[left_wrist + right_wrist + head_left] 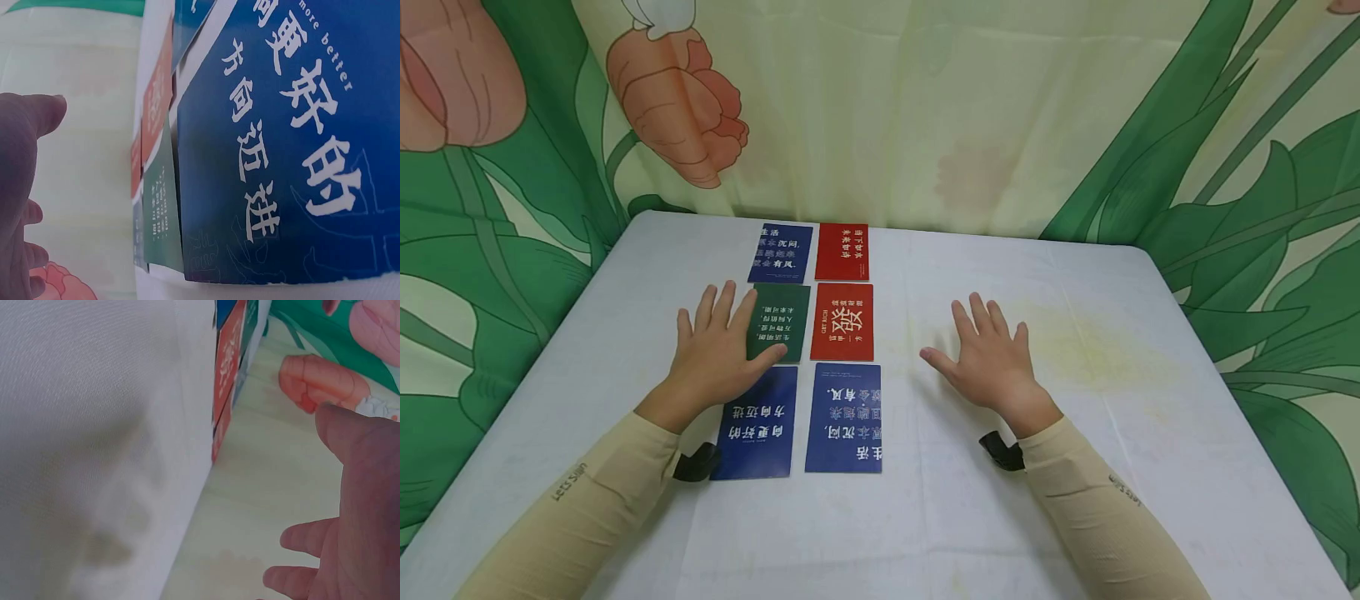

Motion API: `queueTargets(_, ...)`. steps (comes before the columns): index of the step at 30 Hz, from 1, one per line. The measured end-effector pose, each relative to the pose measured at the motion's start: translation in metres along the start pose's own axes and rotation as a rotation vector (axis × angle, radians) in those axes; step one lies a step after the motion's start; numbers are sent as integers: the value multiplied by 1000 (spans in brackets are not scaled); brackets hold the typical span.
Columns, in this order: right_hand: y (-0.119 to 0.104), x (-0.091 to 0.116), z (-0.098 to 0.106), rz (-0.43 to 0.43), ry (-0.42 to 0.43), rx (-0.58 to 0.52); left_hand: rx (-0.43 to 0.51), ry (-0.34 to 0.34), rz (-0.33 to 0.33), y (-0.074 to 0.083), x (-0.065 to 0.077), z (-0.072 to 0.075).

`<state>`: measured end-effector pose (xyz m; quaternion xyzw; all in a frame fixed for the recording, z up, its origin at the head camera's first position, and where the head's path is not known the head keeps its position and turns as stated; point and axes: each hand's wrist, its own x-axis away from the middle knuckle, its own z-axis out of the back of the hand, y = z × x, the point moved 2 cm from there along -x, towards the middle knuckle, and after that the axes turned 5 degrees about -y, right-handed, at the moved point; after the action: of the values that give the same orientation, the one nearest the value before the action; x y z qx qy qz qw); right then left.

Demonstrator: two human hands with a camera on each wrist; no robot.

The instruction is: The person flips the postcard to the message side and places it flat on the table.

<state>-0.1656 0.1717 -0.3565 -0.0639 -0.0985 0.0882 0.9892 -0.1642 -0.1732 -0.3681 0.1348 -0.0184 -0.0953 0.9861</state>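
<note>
My left hand (711,350) is spread flat in the head view, fingers straight, overlapping the left edges of a green card (782,321) and a near-left blue card (758,442). It holds nothing. In the left wrist view that blue card (294,150) with white characters lies close below. My right hand (988,362), also spread and holding nothing, is over the white cloth to the right of the cards. Beside the green card is a red card (842,323) with large pale characters. Another blue card (844,421) lies nearest me on the right, printing upside down.
At the back of the two columns lie a blue card (781,254) and a red card (842,252). A white cloth (925,517) covers the table, faintly yellow-stained at right. A tulip-patterned curtain (887,108) hangs behind its far edge.
</note>
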Motion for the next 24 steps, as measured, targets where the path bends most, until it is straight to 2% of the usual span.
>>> queueTargets(6, -1, 1, -1, 22, 9, -20, -1, -3, -16, 1, 1, -1)
queueTargets(10, -4, 4, -2, 84, 35, -49, 58, 10, -106, 3, 1, -2)
queueTargets(13, -7, 6, -4, 155, 62, -70, 119, 0, -187, 6, 4, -4)
queueTargets(17, -14, 8, -10, 282, 77, -124, 162, -32, -248, 13, 11, -9)
queueTargets(20, -20, 9, -16, 380, 55, -171, 175, -47, -293, 18, 18, -13)
queueTargets(24, -29, 14, -24, 468, 12, -214, 173, -65, -357, 25, 27, -17)
